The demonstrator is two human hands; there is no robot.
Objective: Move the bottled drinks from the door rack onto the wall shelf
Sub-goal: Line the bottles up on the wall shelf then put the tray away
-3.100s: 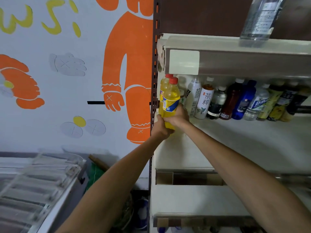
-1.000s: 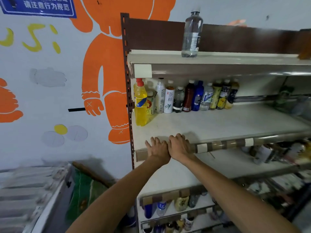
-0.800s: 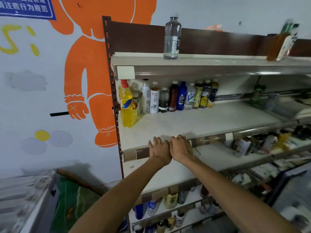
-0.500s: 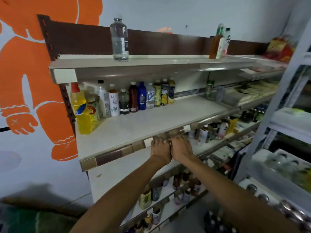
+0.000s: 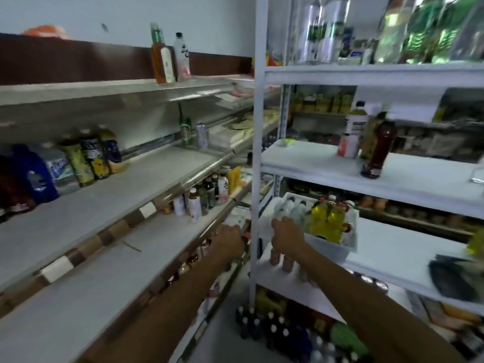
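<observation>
A white door rack sits on the white shelving unit at centre right. It holds two yellow bottled drinks and clear bottles. My right hand is at the rack's left rim beside the clear bottles, fingers loosely curled, holding nothing that I can see. My left hand hovers relaxed and empty just left of it, above the lower shelf edge. The wall shelf runs along the left with a blurred row of bottles at its back.
A white upright post stands between the wall shelf and the shelving unit. A dark red bottle and a pale bottle stand on the shelf above the rack. Several dark bottles crowd the floor below.
The view has swung right from the wall shelf to the white shelving unit. Both hands left the wall shelf's front edge and separated; the right hand reached the rack.
</observation>
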